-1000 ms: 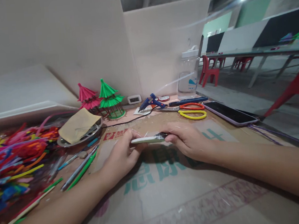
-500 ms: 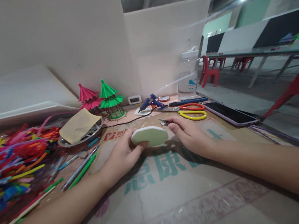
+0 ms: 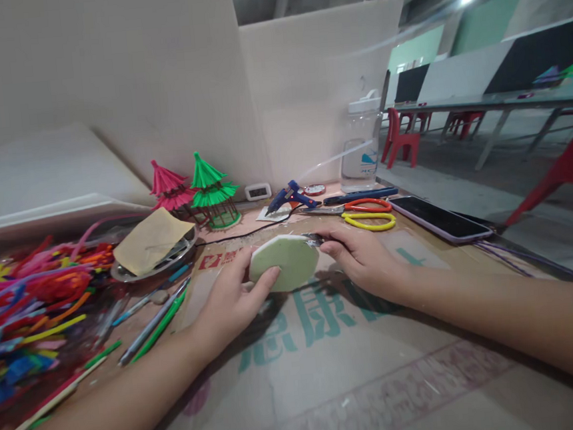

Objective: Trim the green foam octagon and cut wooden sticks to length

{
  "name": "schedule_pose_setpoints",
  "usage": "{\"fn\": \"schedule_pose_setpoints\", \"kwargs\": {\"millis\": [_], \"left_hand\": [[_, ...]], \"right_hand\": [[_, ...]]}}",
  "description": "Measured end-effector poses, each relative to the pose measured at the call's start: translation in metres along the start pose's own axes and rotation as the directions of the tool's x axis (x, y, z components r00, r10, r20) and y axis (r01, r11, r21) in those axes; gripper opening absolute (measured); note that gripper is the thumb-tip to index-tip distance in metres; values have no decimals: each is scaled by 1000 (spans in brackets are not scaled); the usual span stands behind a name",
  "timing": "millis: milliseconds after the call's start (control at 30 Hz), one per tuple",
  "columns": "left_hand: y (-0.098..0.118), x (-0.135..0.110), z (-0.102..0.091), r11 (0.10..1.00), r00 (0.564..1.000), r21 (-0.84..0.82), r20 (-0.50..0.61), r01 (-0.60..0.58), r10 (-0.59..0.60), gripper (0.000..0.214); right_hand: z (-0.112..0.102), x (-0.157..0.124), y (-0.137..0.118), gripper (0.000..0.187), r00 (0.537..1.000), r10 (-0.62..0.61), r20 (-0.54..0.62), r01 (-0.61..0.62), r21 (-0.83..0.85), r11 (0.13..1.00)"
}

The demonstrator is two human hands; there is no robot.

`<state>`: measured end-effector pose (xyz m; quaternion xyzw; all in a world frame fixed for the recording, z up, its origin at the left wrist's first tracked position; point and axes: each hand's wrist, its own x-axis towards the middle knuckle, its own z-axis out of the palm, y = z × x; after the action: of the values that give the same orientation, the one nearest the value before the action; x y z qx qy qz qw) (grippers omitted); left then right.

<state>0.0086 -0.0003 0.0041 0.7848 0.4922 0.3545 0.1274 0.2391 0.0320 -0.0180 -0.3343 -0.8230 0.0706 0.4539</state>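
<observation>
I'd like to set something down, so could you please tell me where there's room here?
The cardboard between the forearms carries only small scraps; a narrower patch lies between right hand and phone. Crowded: the left, with pipe cleaners, dish and pens, and the back, with glue gun, scissors and bottle.

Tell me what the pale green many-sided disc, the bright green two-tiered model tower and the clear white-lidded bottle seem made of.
Pale green many-sided disc: matte, perhaps foam board, given its white edge.
Bright green two-tiered model tower: matte, ribbed roofs suggest pipe cleaners.
Clear white-lidded bottle: smooth, see-through; plastic or glass.
</observation>
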Motion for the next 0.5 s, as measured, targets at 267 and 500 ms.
{"fn": "schedule_pose_setpoints", "kwargs": {"millis": [267, 500], "left_hand": [[-10, -5, 4, 998, 997, -55, 74, -1, 5, 19], [-11, -7, 3, 999, 996, 11, 81, -38, 38, 22]], "right_hand": [[-3, 0, -3, 28, 999, -35, 40, 35, -19, 999], [-4, -1, -4, 27, 998, -49, 47, 52, -58, 997]]}}
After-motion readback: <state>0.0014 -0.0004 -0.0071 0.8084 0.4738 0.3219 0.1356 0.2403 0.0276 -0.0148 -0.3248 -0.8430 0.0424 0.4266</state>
